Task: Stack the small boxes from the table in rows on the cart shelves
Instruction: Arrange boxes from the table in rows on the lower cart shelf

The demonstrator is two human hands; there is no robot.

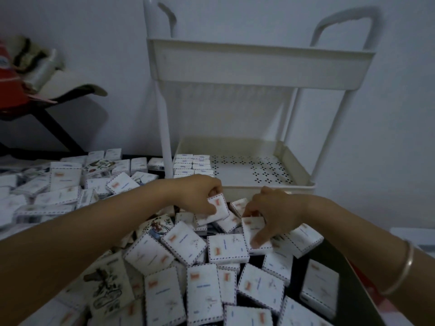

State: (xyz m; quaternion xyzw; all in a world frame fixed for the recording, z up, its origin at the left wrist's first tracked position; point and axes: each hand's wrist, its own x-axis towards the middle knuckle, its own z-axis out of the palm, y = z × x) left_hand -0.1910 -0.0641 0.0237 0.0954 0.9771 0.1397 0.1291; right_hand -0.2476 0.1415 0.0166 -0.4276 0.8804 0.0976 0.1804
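Small boxes [226, 248]: flat rectangular cartons, white and matt, edged with a dashed airmail-style border, each with a small orange mark and faint blue lines; print too blurred to read.
Illustrated boxes [106, 288]: a few of the same shape carry dark cartoon-like drawings on a cream face.
Heap: the cartons lie loose and overlapping at all angles over the table [295, 294], whose dark top shows only in gaps between them.
Left hand [200, 196]: fingers curled round one tilted box [217, 209], thumb on its printed face, raised a little above the heap, just before the lower shelf's front rim.
Right hand [275, 212]: thumb pressed on the face of another box [255, 234] and fingers hooked over its far edge, gripping it where it lies among the others.
Bracelet [403, 269]: thin, smooth metal band on the right forearm.
Cart [259, 67]: white, with round tubular posts, looped handles and tray-like shelves with raised rims.
Lower shelf [247, 170]: its floor is pierced with a small star-like pattern.
Stacked row [193, 164]: boxes set squarely in neat piles at the shelf's left back corner, beside a post.
Room: plain pale wall [70, 31], dim light; at the left a dark-framed piece of furniture [58, 114] holding red and pale items I cannot identify.
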